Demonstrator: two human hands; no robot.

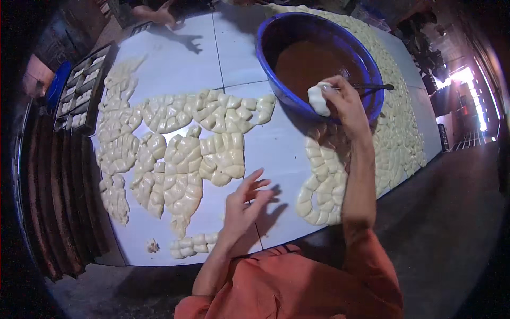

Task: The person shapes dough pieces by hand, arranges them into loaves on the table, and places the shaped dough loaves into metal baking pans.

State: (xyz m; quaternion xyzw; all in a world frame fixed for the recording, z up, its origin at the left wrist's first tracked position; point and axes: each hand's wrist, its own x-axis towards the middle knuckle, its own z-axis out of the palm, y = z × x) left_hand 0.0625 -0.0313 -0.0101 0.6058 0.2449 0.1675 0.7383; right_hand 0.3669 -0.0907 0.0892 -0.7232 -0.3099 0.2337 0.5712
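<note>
Right hand (348, 106) with fingers pinched on a white dough lump (317, 99) at the near side of a blue tub (287, 99) of brown liquid (308, 61); left hand (241, 210), fingers apart, above a white table (281, 154) between pale dough pieces (180, 181)

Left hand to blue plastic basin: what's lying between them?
Only bare white tabletop between the left hand and blue plastic basin, as the head view shows. Dough pieces lie to either side of that stretch.
</note>
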